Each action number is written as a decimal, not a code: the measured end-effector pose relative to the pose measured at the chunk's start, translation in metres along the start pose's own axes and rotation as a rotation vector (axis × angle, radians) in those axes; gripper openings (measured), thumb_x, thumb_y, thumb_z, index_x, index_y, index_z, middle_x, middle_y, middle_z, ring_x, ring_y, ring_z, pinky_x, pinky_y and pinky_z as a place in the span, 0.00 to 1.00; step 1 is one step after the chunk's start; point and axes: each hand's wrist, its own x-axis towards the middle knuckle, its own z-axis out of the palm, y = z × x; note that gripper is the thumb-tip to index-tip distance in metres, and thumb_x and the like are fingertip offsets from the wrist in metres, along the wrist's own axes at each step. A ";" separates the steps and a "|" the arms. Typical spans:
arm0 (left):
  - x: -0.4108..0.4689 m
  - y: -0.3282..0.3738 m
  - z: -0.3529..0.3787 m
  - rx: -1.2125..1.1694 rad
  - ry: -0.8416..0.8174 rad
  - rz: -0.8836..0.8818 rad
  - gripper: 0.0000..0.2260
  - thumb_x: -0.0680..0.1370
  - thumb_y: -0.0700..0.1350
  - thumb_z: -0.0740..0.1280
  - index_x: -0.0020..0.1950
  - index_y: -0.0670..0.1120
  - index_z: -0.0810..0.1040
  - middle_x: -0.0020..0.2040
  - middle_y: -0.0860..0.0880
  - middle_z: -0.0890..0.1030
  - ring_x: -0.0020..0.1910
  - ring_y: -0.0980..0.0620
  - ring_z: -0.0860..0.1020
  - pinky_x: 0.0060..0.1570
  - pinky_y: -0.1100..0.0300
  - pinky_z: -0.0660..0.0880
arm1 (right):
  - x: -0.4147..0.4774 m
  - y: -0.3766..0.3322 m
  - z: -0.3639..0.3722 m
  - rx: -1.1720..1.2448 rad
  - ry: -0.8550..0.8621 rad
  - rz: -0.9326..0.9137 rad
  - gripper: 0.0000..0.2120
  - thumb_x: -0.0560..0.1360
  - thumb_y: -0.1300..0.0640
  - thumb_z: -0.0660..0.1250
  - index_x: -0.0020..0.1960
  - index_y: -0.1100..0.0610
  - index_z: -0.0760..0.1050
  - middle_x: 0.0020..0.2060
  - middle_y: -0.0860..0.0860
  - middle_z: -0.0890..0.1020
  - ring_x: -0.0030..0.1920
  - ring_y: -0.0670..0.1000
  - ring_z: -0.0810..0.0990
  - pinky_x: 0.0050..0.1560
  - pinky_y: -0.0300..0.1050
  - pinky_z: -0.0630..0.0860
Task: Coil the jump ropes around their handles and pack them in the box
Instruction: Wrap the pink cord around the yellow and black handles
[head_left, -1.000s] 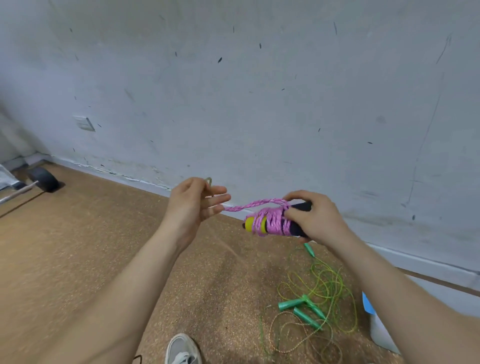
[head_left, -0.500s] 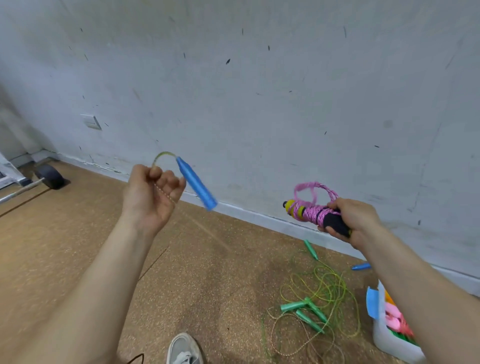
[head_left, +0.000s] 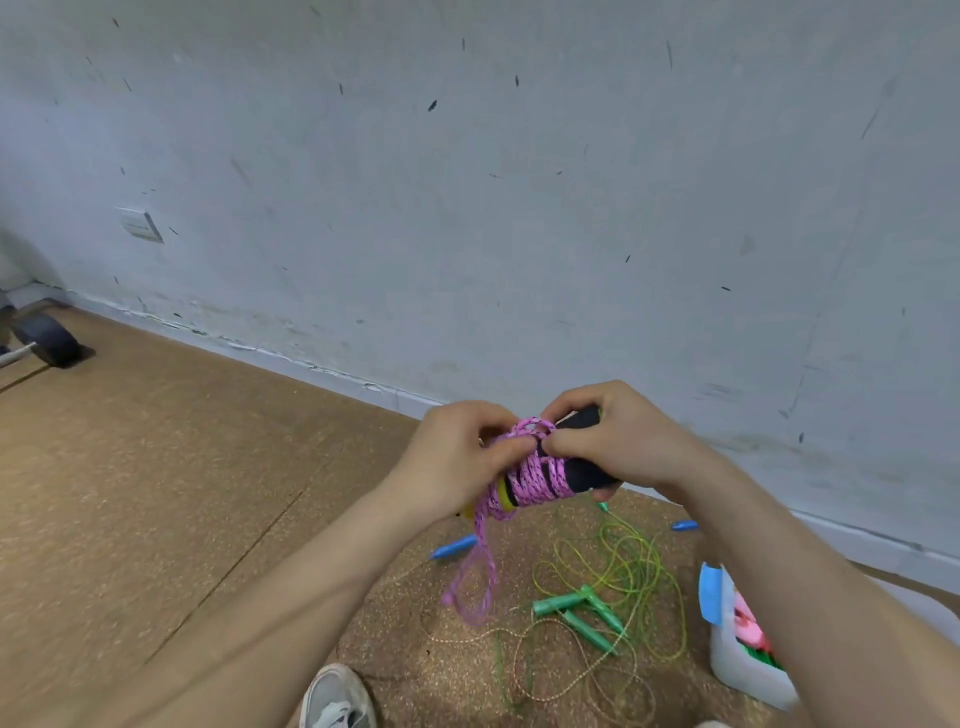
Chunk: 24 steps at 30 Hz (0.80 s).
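While the left hand (head_left: 457, 457) and right hand (head_left: 623, 441) grip the mostly wound pink rope (head_left: 535, 475), the green rope (head_left: 623, 566) lies uncoiled, unpacked.

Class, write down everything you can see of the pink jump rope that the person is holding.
The pink jump rope is a braided cord, pink with dark flecks, mostly wound round a black handle with a yellow band near one end. It is held in the air, tilted, banded end lower. The right hand grips the bare black end; the left hand pinches the cord atop the coil. A loose loop hangs from the banded end.
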 end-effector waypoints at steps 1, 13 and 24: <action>0.002 0.000 -0.002 -0.101 0.002 -0.050 0.06 0.75 0.48 0.71 0.48 0.49 0.84 0.40 0.52 0.84 0.38 0.57 0.80 0.43 0.57 0.77 | 0.000 0.001 -0.002 0.004 -0.014 -0.002 0.03 0.72 0.56 0.73 0.45 0.54 0.81 0.37 0.54 0.79 0.29 0.50 0.77 0.24 0.40 0.74; -0.006 0.018 -0.049 -0.060 -0.109 0.044 0.05 0.68 0.47 0.76 0.44 0.51 0.86 0.37 0.61 0.84 0.39 0.67 0.80 0.42 0.66 0.76 | -0.004 -0.003 -0.004 -0.196 -0.048 -0.106 0.13 0.76 0.54 0.67 0.35 0.58 0.73 0.27 0.54 0.76 0.22 0.57 0.77 0.22 0.46 0.72; -0.008 -0.009 -0.011 -0.490 -0.102 -0.183 0.11 0.77 0.30 0.61 0.50 0.39 0.81 0.36 0.50 0.82 0.35 0.56 0.79 0.37 0.64 0.76 | -0.013 -0.013 -0.003 0.480 0.008 -0.113 0.12 0.78 0.55 0.63 0.40 0.63 0.74 0.25 0.59 0.73 0.20 0.55 0.71 0.19 0.39 0.60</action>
